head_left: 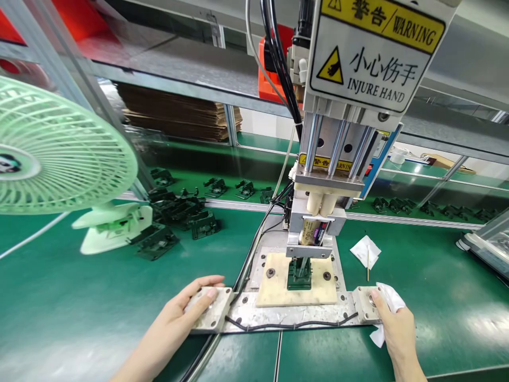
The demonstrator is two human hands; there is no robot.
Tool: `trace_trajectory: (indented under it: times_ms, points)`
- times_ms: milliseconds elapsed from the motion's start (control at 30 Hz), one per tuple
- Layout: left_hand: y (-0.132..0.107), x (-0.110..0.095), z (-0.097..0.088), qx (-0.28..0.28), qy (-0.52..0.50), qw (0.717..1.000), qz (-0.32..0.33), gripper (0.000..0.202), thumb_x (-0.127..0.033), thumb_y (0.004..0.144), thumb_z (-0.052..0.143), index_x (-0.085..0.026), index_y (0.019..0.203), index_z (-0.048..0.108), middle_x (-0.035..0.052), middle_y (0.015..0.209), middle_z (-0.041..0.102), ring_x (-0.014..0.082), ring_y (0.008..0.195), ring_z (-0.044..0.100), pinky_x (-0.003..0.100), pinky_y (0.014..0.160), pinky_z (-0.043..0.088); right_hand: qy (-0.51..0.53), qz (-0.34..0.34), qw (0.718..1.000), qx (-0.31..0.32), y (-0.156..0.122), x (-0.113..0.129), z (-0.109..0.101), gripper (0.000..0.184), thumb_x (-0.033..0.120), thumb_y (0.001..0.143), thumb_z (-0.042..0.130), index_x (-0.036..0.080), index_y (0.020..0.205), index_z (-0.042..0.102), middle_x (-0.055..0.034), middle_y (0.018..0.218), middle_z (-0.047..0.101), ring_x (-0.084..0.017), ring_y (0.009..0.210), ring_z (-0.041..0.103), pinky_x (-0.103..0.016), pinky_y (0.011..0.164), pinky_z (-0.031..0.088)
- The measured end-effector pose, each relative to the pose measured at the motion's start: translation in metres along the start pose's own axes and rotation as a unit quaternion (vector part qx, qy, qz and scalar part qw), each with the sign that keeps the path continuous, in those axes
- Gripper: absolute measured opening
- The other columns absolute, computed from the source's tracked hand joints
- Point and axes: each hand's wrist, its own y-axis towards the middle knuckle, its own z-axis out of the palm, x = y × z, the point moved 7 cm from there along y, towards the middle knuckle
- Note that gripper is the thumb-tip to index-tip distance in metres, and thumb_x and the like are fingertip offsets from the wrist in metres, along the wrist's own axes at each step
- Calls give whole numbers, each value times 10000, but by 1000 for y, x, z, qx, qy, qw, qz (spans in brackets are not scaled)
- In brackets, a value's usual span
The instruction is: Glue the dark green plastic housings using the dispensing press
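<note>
My left hand (173, 313) lies over the left button box (212, 317) of a bench press, fingers stretched along its far edge and thumb on top by the button. On the right button box (361, 306), the thumb of my right hand (398, 326) rests at the round metal button. Its other fingers are curled round a crumpled white wipe (392, 297). Between the boxes, a dark green plastic part (298, 280) sits on the cream fixture plate (272, 289). The press head (310, 251), with a gold-labelled object (312, 232) in it, stands just above the part.
A green fan (59, 154) stands at left, beside a pile of dark green parts (178, 209). More parts (397, 206) line the back ledge. A white square sheet with a thin stick (368, 260) lies right of the press. Black cables (246, 260) run along its left side.
</note>
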Motion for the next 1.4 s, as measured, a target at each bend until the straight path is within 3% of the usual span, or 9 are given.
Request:
trace_trajectory:
  times_ms: [233,367,633,1067,1233,1400]
  points:
    - [2,-2,0,12,-9,1000,-21,648,-709,635,747,-221,1060,706,48,935,768,208,677,660,238,560,511,11,2,1000,22,7,-5,1,608,676,581,783,123,833,761,-107,798,742,-301,796,689,-340,673,552]
    - [-4,-6,0,-32,-39,998,-25,623,-688,628,762,-219,1036,718,17,894,765,188,656,621,214,547,472,6,14,1000,22,4,-6,2,624,688,617,750,130,895,759,-103,859,749,-306,853,687,-358,747,539]
    - [-5,-6,2,-31,-35,998,-31,633,-692,635,748,-215,1050,708,28,898,755,207,684,619,231,555,469,20,-4,1000,8,-4,6,3,630,696,624,735,133,908,757,-103,879,750,-324,916,685,-386,843,531]
    - [-4,-5,2,-27,-34,999,-23,600,-679,648,750,-220,1033,714,31,891,752,210,684,611,235,553,469,19,-17,1000,-8,-2,5,1,634,706,623,737,132,892,763,-103,867,753,-311,867,695,-365,773,552]
    - [-3,-6,1,-18,-23,999,-18,623,-696,666,732,-215,1060,700,28,917,752,196,690,600,220,549,447,21,9,999,28,4,-7,2,633,673,592,775,117,895,766,-112,866,752,-306,838,697,-344,711,559]
    - [3,-3,-1,12,27,999,-16,637,-693,695,705,-195,1091,685,49,970,754,209,747,641,235,617,498,0,10,1000,28,12,-6,0,624,647,612,769,119,945,766,-128,942,753,-333,937,691,-387,820,551]
